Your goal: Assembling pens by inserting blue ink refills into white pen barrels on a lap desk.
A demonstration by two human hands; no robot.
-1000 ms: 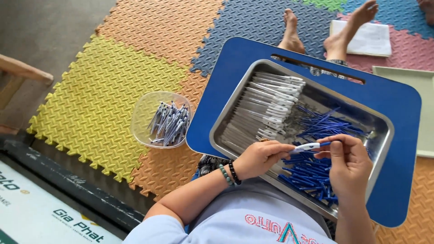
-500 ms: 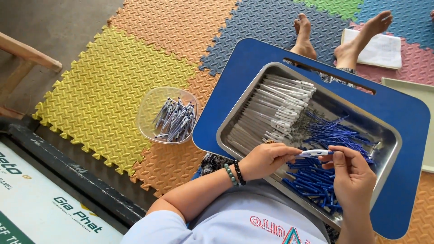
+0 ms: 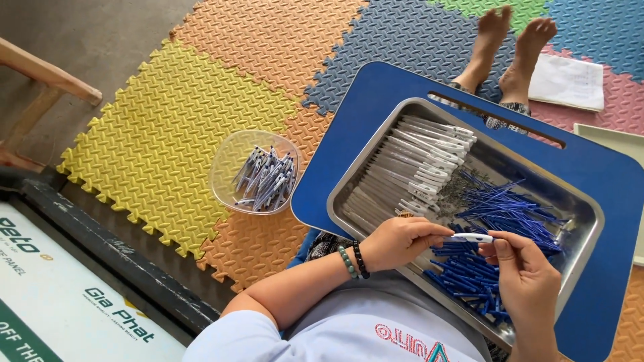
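Observation:
A white pen barrel lies level between my two hands over a steel tray. My left hand pinches its left end and my right hand holds its right end from below. The tray rests on a blue lap desk and holds a stack of white pen barrels at the left and a heap of blue refills at the right. More blue refills lie just under my hands.
A clear plastic bowl with several pen parts sits on the foam mat left of the lap desk. My bare feet show beyond the desk, next to a white paper. A wooden rail is at far left.
The camera view has shifted, so everything sits further right and lower in the picture. My hands stay together on the white pen barrel over the tray.

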